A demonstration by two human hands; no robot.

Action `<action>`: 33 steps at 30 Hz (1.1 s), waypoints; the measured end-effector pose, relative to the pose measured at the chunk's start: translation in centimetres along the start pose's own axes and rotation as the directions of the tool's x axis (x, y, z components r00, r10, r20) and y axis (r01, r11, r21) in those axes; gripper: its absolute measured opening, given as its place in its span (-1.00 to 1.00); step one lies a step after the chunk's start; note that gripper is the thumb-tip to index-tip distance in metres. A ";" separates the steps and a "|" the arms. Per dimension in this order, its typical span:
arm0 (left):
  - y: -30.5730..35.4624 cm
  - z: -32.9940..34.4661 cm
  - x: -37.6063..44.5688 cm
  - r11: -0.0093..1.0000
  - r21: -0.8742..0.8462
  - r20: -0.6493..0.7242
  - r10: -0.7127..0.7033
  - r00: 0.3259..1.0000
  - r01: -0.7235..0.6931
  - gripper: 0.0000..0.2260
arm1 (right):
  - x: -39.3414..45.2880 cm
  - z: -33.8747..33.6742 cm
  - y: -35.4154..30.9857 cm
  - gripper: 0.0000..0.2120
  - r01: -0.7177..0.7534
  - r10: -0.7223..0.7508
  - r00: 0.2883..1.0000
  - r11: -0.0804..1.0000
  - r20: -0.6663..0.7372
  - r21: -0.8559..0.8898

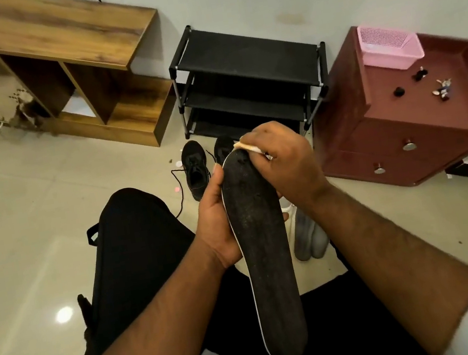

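Observation:
A long black insole [266, 252] with a thin white edge stands nearly upright in front of me, over my lap. My left hand [218, 219] grips its left side near the middle, thumb along the edge. My right hand [282, 160] curls over the insole's top end and holds a small pale brush or wooden-handled tool [248, 147] against it. A pair of black lace-up shoes [196, 168] stands on the floor just beyond; the right shoe is mostly hidden behind my hands.
A black three-shelf shoe rack [248, 83] stands against the wall. A wooden shelf unit [62, 66] is at left, a dark red cabinet [419, 117] with a pink basket [389, 45] at right. Grey socks or slippers [308, 236] lie by my right forearm.

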State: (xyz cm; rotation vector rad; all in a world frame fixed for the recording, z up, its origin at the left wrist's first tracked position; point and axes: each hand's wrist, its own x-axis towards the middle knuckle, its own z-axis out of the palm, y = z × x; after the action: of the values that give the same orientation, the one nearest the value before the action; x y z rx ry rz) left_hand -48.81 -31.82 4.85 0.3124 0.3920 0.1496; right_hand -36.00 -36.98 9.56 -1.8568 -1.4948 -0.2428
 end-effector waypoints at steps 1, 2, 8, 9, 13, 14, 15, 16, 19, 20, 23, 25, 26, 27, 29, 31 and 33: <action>-0.1 0.0 0.2 1.000 -0.001 -0.012 0.000 1.000 0.000 -0.36 | 0.0 0.0 0.0 -0.83 0.001 -0.001 1.000 1.000 0.005 -0.027; -0.1 -0.1 0.4 1.000 0.006 -0.028 0.002 1.000 -0.002 -0.36 | -0.1 0.1 -0.1 -0.83 0.009 -0.008 1.000 0.999 0.026 -0.051; 0.2 -0.1 1.3 1.000 0.023 -0.099 -0.006 0.995 0.008 -0.41 | -1.3 0.2 -0.9 -0.73 0.060 -0.036 0.967 0.995 0.254 -0.086; 0.2 0.0 1.5 0.999 0.029 -0.099 -0.012 0.995 0.015 -0.41 | -1.2 0.2 -0.8 -0.76 0.048 -0.025 0.968 0.995 0.251 -0.088; 0.0 0.0 2.0 0.996 0.052 -0.081 -0.068 0.994 0.072 -0.36 | 0.3 0.0 0.0 -0.84 -0.088 0.104 0.988 0.987 0.118 -0.137; -0.2 -0.1 2.1 0.995 0.053 -0.090 -0.075 0.993 0.080 -0.35 | 0.3 0.1 0.1 -0.84 -0.097 0.113 0.988 0.985 0.109 -0.140; -0.2 -0.3 2.1 0.995 0.047 -0.094 -0.078 0.992 0.083 -0.35 | 0.1 0.3 -0.1 -0.85 -0.082 0.100 0.988 0.986 0.120 -0.142; -0.2 -0.4 2.1 0.996 0.033 -0.094 -0.079 0.992 0.082 -0.35 | -0.4 0.6 -0.4 -0.85 -0.056 0.076 0.986 0.989 0.148 -0.136; 0.1 -0.8 1.9 0.997 -0.022 -0.102 -0.076 0.992 0.074 -0.37 | -2.2 1.2 -1.6 -0.85 -0.009 0.025 0.973 0.998 0.231 -0.068; 0.2 -0.8 1.8 0.997 -0.024 -0.109 -0.076 0.991 0.074 -0.38 | -2.3 1.2 -1.6 -0.84 0.001 0.013 0.971 0.998 0.239 -0.058; 0.2 -0.6 1.8 0.996 0.024 -0.121 -0.086 0.989 0.090 -0.35 | -1.0 1.4 -0.5 -0.84 0.015 0.004 0.982 0.995 0.188 -0.100; 0.2 -0.8 2.0 0.994 0.031 -0.120 -0.098 0.988 0.103 -0.34 | -0.3 1.3 0.2 -0.85 0.016 0.005 0.988 0.991 0.157 -0.136; 0.1 -1.0 2.2 0.994 0.024 -0.116 -0.099 0.988 0.103 -0.34 | -0.2 1.2 0.3 -0.85 0.037 -0.013 0.985 0.990 0.175 -0.137; 0.0 -1.1 2.3 0.994 0.016 -0.110 -0.103 0.989 0.106 -0.34 | -0.4 1.1 0.5 -0.83 0.078 -0.049 0.976 0.988 0.210 -0.130; -0.2 -1.1 2.5 0.993 -0.002 -0.087 -0.119 0.989 0.119 -0.36 | -0.8 0.7 0.7 -0.76 0.175 -0.135 0.942 0.979 0.308 -0.104; -0.4 -0.9 2.6 0.991 -0.002 -0.062 -0.132 0.989 0.132 -0.38 | -0.6 -0.1 1.4 -0.73 0.225 -0.172 0.915 0.968 0.365 -0.108; -0.1 -0.6 2.8 0.991 0.004 -0.044 -0.130 0.990 0.131 -0.38 | -0.3 -1.1 2.5 -0.74 0.235 -0.171 0.918 0.961 0.358 -0.143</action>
State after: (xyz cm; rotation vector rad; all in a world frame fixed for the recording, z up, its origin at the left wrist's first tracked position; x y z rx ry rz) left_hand -46.53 -31.22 3.28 0.2895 0.4552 0.0269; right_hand -33.52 -38.08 9.15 -1.9604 -1.9700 -0.1645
